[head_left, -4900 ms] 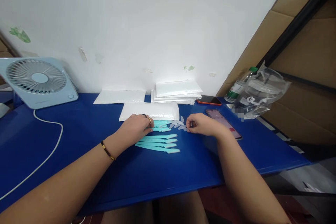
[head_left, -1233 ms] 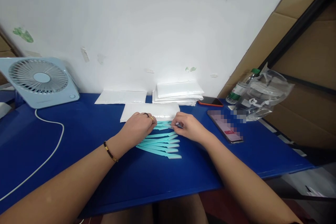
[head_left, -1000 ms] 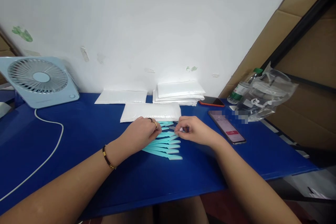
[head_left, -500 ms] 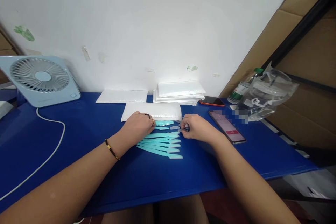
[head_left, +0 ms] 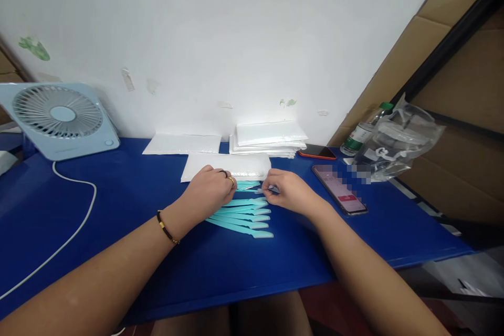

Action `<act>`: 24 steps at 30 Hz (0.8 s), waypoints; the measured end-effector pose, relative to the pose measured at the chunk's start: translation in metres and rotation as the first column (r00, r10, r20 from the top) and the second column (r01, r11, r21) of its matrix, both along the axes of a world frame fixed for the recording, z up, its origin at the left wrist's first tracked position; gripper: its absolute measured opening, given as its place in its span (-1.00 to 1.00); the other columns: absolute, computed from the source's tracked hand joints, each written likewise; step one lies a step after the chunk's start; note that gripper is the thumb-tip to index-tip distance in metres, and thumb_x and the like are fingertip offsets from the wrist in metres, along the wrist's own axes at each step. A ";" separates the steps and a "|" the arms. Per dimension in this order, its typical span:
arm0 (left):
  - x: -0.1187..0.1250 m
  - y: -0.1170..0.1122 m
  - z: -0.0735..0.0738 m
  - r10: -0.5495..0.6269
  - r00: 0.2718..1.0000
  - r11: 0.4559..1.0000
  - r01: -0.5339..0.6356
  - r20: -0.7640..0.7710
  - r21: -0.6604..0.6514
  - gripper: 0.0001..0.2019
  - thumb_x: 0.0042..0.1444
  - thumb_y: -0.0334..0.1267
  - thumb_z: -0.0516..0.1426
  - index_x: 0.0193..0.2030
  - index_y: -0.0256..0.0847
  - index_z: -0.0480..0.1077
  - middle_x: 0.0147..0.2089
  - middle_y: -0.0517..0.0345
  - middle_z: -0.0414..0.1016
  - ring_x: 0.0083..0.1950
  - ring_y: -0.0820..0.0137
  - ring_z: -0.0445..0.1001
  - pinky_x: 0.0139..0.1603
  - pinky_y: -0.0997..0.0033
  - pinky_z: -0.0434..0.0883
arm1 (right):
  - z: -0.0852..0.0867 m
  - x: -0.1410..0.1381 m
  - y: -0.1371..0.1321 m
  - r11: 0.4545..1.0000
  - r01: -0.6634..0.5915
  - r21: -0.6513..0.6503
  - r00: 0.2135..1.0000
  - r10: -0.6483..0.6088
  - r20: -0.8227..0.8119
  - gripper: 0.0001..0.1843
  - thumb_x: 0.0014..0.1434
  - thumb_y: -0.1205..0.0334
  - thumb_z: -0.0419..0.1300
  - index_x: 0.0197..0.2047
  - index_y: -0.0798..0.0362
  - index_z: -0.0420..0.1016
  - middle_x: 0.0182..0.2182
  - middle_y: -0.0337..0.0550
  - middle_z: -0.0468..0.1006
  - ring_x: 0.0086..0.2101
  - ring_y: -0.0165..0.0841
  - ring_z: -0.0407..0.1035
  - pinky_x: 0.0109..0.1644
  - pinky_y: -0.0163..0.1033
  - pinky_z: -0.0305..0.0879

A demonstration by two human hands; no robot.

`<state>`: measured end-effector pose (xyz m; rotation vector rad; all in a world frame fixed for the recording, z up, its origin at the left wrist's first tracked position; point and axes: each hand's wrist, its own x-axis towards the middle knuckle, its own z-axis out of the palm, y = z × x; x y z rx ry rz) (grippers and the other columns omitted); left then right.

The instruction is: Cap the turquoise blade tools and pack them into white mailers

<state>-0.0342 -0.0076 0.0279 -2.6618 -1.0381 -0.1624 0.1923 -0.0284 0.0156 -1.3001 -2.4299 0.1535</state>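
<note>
At the far left of the blue desk point(head_left: 118, 205) we see a pale blue fan point(head_left: 59, 118) leaning back against the wall, and its white cable point(head_left: 73, 220) runs loose toward the near edge, well apart from the work. Nearer the middle, white padded envelopes point(head_left: 226, 166) lie flat along the wall, one just behind our hands and a stack point(head_left: 270, 139) beside it; we judge they are kept close so that they can be reached without stretching.

Our left hand point(head_left: 210, 189), with rings and a bracelet at the wrist, rests on the handle ends of the turquoise razors point(head_left: 242, 215). Its fingers are curled down and press on these handles, probably so the pieces do not slide. The razors lie flat on the desk in a fanned row between both hands, the pale tips pointing right, so each tip is free to be reached.

Our right hand point(head_left: 287, 191) meets the upper razors at their tips. Its fingers are pinched closed on something small there; we think it is a clear cap or one tip, but we cannot tell which.

Further right a phone point(head_left: 340, 197) lies face up beside this hand, then another phone point(head_left: 317, 152), a bottle point(head_left: 362, 134) and a clear plastic bag point(head_left: 397, 142) stand near the cardboard.
</note>
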 end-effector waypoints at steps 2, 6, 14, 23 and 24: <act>0.000 0.001 -0.001 -0.004 1.000 1.000 0.003 0.010 0.011 -0.74 0.18 -0.32 -0.07 -0.43 -0.29 0.37 -0.48 0.05 0.46 -0.38 0.34 0.43 -0.32 0.32 0.18 | -0.001 -0.002 0.000 1.000 -0.009 0.015 1.000 0.009 0.007 -0.89 -0.01 0.44 0.15 -0.42 0.08 0.48 -0.43 -0.19 0.43 -0.42 -0.43 0.30 -0.34 -0.36 0.15; 0.001 -0.002 -0.004 -0.044 0.998 0.998 0.043 0.038 0.039 -0.75 0.17 -0.34 -0.06 -0.44 -0.29 0.37 -0.47 0.07 0.46 -0.38 0.36 0.42 -0.33 0.34 0.18 | 0.000 -0.010 -0.003 0.999 -0.023 0.047 1.000 0.023 0.007 -0.89 -0.01 0.43 0.15 -0.41 0.08 0.48 -0.43 -0.18 0.43 -0.41 -0.42 0.30 -0.34 -0.35 0.14; 0.000 -0.005 -0.006 -0.065 0.992 0.984 0.082 0.104 -0.160 -0.78 0.17 -0.28 0.00 -0.39 -0.21 0.43 -0.40 0.13 0.49 -0.35 0.37 0.44 -0.29 0.35 0.22 | 0.008 -0.011 -0.008 0.990 -0.129 -0.052 0.988 0.124 -0.096 -0.89 0.05 0.41 0.15 -0.38 0.08 0.50 -0.42 -0.19 0.45 -0.42 -0.46 0.32 -0.37 -0.39 0.17; -0.013 0.020 -0.012 0.060 0.996 0.981 -0.048 0.060 -0.186 -0.83 0.13 -0.21 0.06 -0.27 -0.12 0.48 -0.23 0.16 0.55 -0.19 0.30 0.47 -0.25 0.35 0.20 | -0.005 0.008 0.007 0.999 -0.022 -0.037 0.999 0.024 0.041 -0.89 0.09 0.29 0.18 -0.31 0.05 0.55 -0.36 -0.16 0.48 -0.37 -0.42 0.37 -0.31 -0.35 0.20; -0.012 0.020 -0.012 0.056 0.997 0.982 -0.046 0.051 -0.182 -0.82 0.15 -0.22 0.04 -0.30 -0.12 0.47 -0.28 0.16 0.55 -0.22 0.31 0.47 -0.27 0.35 0.19 | -0.008 0.007 0.008 0.999 -0.004 -0.032 0.998 0.007 0.068 -0.89 0.08 0.29 0.19 -0.32 0.05 0.55 -0.37 -0.16 0.48 -0.38 -0.41 0.37 -0.32 -0.35 0.20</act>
